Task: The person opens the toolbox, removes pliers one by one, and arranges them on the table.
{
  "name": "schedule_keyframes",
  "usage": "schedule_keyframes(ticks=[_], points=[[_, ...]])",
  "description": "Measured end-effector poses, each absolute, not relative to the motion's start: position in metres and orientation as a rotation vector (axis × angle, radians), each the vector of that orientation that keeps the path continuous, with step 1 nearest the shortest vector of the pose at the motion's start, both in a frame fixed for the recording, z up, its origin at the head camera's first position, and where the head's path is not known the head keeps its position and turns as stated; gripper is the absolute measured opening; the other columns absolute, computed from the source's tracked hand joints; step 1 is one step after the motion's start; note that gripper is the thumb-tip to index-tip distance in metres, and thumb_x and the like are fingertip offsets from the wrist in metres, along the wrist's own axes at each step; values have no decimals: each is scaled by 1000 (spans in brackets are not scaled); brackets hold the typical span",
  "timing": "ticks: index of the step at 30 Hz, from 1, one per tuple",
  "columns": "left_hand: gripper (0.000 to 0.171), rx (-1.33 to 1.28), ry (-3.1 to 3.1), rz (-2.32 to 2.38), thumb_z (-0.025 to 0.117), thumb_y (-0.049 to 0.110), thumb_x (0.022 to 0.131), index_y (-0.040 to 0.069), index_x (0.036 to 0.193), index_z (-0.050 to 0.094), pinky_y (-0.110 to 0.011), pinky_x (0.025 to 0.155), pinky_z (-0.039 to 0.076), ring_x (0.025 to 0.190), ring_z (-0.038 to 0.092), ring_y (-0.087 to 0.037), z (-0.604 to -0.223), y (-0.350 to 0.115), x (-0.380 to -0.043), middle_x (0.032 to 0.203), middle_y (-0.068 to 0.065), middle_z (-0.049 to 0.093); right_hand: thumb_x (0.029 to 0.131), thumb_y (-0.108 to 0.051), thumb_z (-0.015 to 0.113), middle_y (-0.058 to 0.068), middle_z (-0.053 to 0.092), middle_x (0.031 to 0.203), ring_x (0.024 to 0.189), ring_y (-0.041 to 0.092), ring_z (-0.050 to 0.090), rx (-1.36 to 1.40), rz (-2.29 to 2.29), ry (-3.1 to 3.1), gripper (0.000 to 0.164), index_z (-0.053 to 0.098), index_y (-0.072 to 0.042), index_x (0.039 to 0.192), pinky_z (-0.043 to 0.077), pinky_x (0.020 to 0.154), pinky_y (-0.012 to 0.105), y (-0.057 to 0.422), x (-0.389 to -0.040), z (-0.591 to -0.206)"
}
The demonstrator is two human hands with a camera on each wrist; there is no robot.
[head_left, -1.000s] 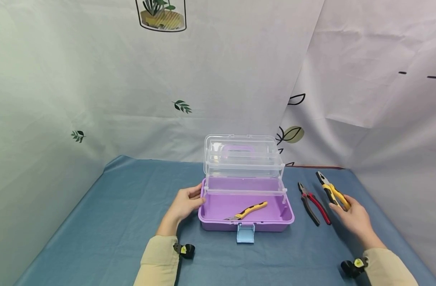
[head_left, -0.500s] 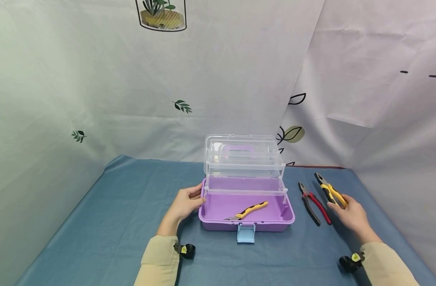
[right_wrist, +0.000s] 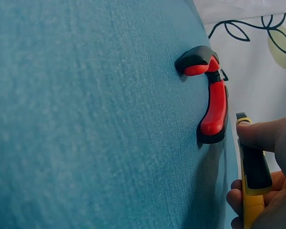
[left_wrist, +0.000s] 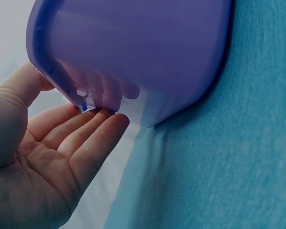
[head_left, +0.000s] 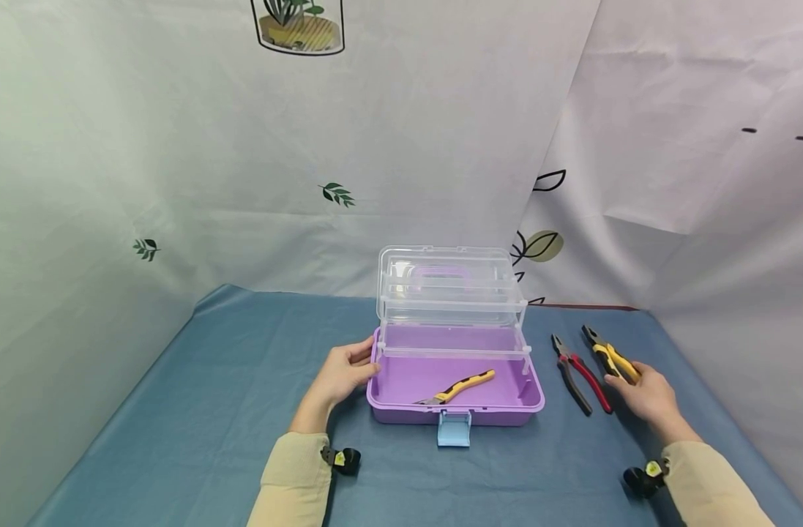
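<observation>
1 purple plastic toolbox (head_left: 408, 416), rectangular with rounded corners and smooth raised rim, sits lid-up on matte blue cloth (head_left: 197, 410), right of centre. Clear lid (head_left: 401, 285) tipped back at the far side; light blue latch (head_left: 454, 430) hangs at the near wall. Left hand (head_left: 337, 375) pinches the left wall, thumb over rim, fingers against the outside. On the box floor: slim tool (head_left: 464, 385), yellow handle with black patches, metal end toward near left. Right hand (head_left: 653, 397), right of the box, holds yellow-and-black pliers (head_left: 601, 347) by the handles, blunt nose pointing far and left. Between hand and box, red-and-black pliers (head_left: 564, 360) lie, 2 curved handles spread. Behind: creased pale fabric (head_left: 441, 110), leaf prints.
</observation>
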State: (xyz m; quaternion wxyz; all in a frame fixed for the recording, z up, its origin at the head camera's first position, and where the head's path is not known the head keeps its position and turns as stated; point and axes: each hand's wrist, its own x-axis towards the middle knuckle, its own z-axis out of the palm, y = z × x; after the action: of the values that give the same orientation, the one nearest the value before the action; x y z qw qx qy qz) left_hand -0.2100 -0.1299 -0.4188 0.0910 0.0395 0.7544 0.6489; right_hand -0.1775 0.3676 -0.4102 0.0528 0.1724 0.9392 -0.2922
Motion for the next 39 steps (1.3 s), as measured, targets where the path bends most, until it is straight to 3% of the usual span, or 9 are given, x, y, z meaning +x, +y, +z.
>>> schedule_keyframes(ticks=[22, 33, 37, 39], points=[[59, 101, 2226, 1937, 63, -1, 85, 2, 140, 42, -39, 89, 55, 123, 52, -35, -418, -129, -211, 135, -24, 52, 88, -36, 62, 43, 34, 128, 108, 51, 41, 568, -781, 2868, 83, 26, 22, 136, 41, 91, 62, 364, -183, -411], [58, 110, 2247, 1920, 63, -1, 86, 1, 140, 42, -40, 88, 55, 123, 53, -35, -420, -129, -211, 134, -25, 52, 89, -31, 60, 44, 33, 129, 111, 53, 40, 534, -743, 2838, 80, 25, 23, 136, 40, 93, 63, 363, -181, -407], [58, 112, 2259, 1910, 62, -1, 86, 1, 140, 42, -40, 88, 55, 123, 53, -36, -420, -130, -211, 134, -25, 52, 91, -29, 57, 41, 39, 123, 96, 42, 50, 523, -779, 2804, 75, 25, 23, 136, 52, 77, 48, 363, -181, -404], [58, 109, 2263, 1906, 63, 0, 85, 1, 140, 42, -40, 88, 55, 122, 53, -36, -420, -130, -211, 134, -25, 52, 91, -30, 57, 39, 43, 117, 87, 34, 52, 511, -783, 2794, 75, 27, 23, 135, 52, 66, 37, 364, -180, -403]])
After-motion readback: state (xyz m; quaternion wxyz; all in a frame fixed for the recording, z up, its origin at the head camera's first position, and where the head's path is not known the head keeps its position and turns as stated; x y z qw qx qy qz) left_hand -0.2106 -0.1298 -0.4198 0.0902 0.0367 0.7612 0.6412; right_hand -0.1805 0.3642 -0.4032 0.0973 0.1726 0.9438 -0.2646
